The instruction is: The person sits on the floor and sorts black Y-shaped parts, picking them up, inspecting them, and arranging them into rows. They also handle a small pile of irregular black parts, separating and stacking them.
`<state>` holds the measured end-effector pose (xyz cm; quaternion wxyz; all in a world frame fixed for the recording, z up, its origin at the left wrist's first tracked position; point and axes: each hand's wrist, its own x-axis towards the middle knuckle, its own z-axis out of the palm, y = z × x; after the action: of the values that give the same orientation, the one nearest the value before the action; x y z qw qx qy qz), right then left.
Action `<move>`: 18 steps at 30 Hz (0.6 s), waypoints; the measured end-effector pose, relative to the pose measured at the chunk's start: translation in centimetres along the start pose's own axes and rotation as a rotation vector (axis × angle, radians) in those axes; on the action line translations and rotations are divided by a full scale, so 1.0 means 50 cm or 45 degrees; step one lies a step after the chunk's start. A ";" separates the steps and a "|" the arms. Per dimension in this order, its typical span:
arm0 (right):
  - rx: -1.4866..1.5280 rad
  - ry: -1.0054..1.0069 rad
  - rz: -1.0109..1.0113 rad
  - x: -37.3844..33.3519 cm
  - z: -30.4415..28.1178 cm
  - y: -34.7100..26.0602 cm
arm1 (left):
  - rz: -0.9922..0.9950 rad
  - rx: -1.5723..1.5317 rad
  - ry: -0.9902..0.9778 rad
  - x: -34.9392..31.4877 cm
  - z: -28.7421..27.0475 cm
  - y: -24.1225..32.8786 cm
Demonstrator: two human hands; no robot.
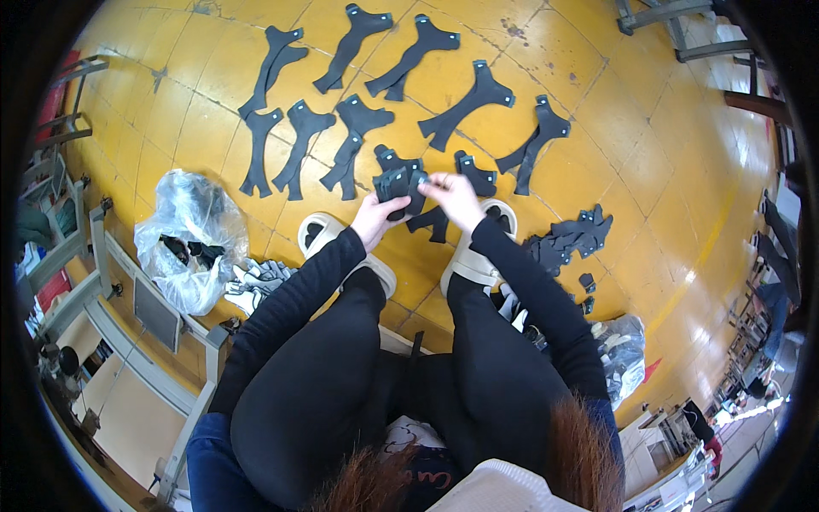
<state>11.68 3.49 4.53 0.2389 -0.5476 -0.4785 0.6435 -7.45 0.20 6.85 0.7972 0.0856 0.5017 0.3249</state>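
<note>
At frame centre, the left hand (pixel 375 221) is gripping a layered stack of flat, dark fabric pieces (pixel 395 183), seemingly steadying it while the right hand (pixel 458 200) is pinching its edge, and forked black fabric pieces (pixel 479 99) are lying spread across the upper frame, probably for easy separation

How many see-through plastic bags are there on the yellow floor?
2: one plastic bag to the left of the left sleeve, another plastic bag just right of the right sleeve. Others may be hidden.

black sleeves (pixel 537 286), black leggings (pixel 299 401), cream clogs (pixel 469 266)
</note>
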 end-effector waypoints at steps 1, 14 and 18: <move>0.056 0.022 -0.046 0.027 -0.012 -0.008 | 0.040 -0.036 0.042 -0.005 0.014 0.021; -0.762 0.684 -0.083 0.202 -0.249 -0.017 | 0.112 -0.176 -0.073 -0.025 0.016 0.109; -0.766 0.736 -0.293 0.137 -0.182 -0.064 | 0.139 -0.184 -0.029 -0.022 0.007 0.099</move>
<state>17.51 13.78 4.59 0.2631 -0.6936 -0.6161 0.2646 -9.58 3.42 10.12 0.7881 0.0587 0.4624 0.4021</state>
